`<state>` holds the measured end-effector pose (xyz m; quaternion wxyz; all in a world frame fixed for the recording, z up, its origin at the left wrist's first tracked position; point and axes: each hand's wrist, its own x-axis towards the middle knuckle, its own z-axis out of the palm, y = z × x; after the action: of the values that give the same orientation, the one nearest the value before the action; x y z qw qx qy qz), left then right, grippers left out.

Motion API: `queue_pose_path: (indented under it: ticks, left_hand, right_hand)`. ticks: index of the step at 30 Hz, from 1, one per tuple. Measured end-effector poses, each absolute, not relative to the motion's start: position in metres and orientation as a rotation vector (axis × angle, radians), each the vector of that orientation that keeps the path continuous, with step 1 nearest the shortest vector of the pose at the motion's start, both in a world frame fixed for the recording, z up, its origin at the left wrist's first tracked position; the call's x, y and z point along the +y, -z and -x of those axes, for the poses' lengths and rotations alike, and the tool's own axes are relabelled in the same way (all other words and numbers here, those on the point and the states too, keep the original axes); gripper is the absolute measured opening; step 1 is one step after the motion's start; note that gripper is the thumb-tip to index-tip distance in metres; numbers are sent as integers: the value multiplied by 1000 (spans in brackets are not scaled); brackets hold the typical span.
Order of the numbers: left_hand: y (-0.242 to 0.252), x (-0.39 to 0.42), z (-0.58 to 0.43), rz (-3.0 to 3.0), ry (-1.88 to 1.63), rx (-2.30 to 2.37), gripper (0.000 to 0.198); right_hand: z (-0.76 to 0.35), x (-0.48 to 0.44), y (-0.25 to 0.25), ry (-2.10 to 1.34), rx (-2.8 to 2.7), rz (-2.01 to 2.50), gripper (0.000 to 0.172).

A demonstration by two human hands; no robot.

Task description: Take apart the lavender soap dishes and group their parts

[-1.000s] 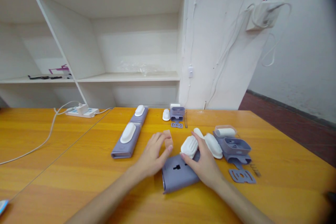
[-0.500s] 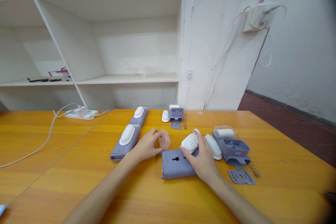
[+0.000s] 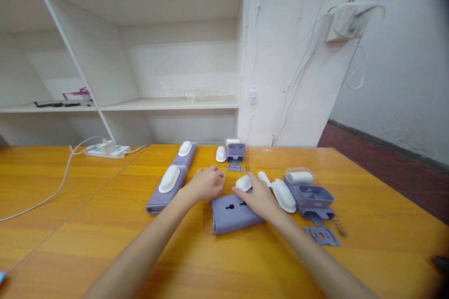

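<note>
My left hand (image 3: 209, 183) hovers above the table left of the lavender housing, its fingers curled in and seen from the back. Whatever it may hold is hidden. My right hand (image 3: 260, 197) has thumb and fingers around a small white domed piece (image 3: 243, 183), just behind the lavender housing (image 3: 233, 215). That housing lies flat with dark cutouts on top, partly under my right hand. Beside the right hand rest a white oblong cover (image 3: 284, 195) and a slim white piece (image 3: 264, 178).
On the right lie a lavender open tray (image 3: 315, 195), a flat slotted plate (image 3: 322, 236), a spring (image 3: 339, 227) and a clear cup with a white roll (image 3: 300, 177). Lavender units with white caps (image 3: 170, 179) stand left. A power strip (image 3: 108, 149) sits farther back.
The translucent pinkish cup in my left hand is no longer visible, and that hand has turned and curled. My right hand moved slightly back and left with the white piece; the housing turned a little.
</note>
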<state>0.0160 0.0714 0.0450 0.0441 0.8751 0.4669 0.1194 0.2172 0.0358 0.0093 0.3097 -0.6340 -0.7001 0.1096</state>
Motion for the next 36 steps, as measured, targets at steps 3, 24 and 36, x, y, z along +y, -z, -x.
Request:
queue_pose_path:
  ticks: [3, 24, 36]
  left_hand:
    - [-49, 70, -8, -2704, -344, 1553, 24]
    - [-49, 7, -2, -2717, -565, 1028, 66]
    - [-50, 44, -28, -2470, -1199, 994, 58]
  right_hand:
    - [-214, 47, -19, -197, -1965, 1735, 59]
    - [-238, 66, -46, 168, -1882, 2142, 23]
    - [-184, 55, -60, -665, -1550, 1380, 50]
